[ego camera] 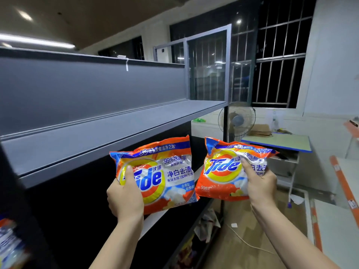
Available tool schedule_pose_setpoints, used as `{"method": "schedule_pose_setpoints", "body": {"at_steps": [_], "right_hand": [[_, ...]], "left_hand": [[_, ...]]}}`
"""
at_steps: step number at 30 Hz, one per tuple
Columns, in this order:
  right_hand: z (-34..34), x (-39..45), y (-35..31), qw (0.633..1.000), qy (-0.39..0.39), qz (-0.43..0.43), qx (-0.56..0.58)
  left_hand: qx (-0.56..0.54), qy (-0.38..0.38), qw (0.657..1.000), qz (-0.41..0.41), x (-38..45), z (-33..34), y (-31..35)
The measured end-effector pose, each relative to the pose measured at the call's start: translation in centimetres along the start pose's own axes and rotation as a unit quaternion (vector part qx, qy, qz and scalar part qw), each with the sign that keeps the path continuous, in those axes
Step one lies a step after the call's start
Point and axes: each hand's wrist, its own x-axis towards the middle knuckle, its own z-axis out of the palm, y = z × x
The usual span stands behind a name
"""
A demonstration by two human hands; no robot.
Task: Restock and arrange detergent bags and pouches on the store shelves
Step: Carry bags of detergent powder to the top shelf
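While each hand grips one bag, left hand [124,193] on the left bag [165,171], right hand [260,181] on the right bag [219,171], both should land upright, side by side, on the near grey shelf [101,140]; labels facing out.

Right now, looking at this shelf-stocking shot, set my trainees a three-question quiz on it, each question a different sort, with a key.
1. True or false: the grey shelf above the hands already carries detergent bags.
2. Multiple choice: the left hand grips the left Tide bag at its
A. top seam
B. lower left corner
C. right edge
3. Fill in: beyond the shelving, in front of the barred window, stands a ____.

Key
1. False; it is bare.
2. B
3. fan

The right hand grips the right Tide bag.
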Motion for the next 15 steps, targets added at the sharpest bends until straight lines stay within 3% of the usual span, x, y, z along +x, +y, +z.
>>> {"method": "schedule_pose_setpoints", "body": {"at_steps": [15], "right_hand": [[0.5, 25.1, 6.7, 0.996, 0.049, -0.064, -0.030]], "left_hand": [[0.011, -0.023, 0.999, 0.034, 6.6, 25.0, -3.5]]}}
